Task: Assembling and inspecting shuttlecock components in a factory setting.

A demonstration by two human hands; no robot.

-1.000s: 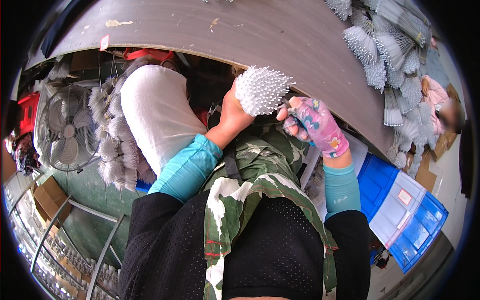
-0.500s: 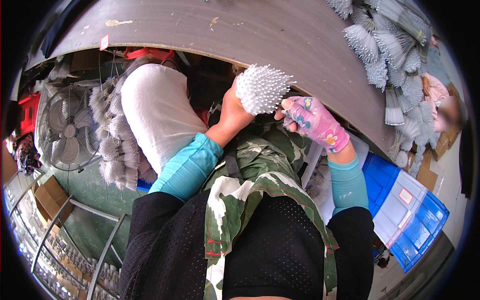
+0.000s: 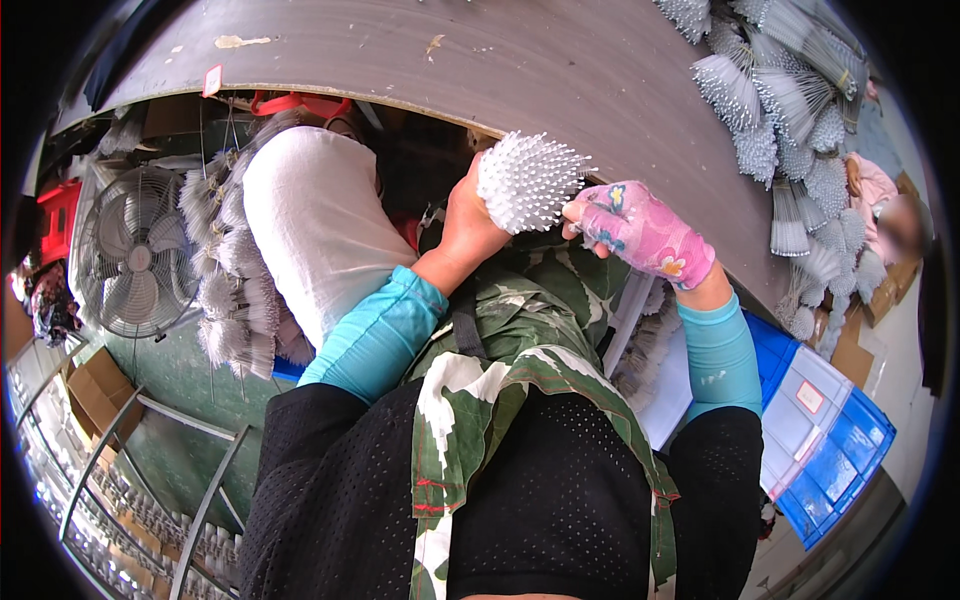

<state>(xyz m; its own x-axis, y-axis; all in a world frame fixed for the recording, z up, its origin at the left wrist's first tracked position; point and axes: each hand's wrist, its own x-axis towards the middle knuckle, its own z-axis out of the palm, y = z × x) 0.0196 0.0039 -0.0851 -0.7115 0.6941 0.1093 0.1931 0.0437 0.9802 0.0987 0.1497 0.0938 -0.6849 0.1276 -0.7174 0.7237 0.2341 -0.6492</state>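
My left hand [image 3: 468, 222], bare with a teal sleeve behind it, is closed round a bundle of thin white-tipped stems [image 3: 530, 182]. The pale tips fan out in a rounded head facing up and right; the lower stems are hidden by the hand and the darkness below. Just right of that head is my right hand [image 3: 640, 232], in a pink flowered glove with bare fingertips. Its thumb and fingers are pinched together beside the tips, and whatever lies between them is too small to make out.
A grey-brown table [image 3: 590, 90] curves along the far side, with many similar bundles [image 3: 790, 130] piled at its right end. Blue and clear bins [image 3: 830, 440] stand at right. On the left are a fan [image 3: 140, 255], hanging bundles [image 3: 235, 270] and a metal rack [image 3: 205, 500]. A person [image 3: 875, 190] sits far right.
My right forearm has swung a little to the right and the gloved fingers have drawn closer together beside the bundle. My left hand and the bundle have hardly shifted.
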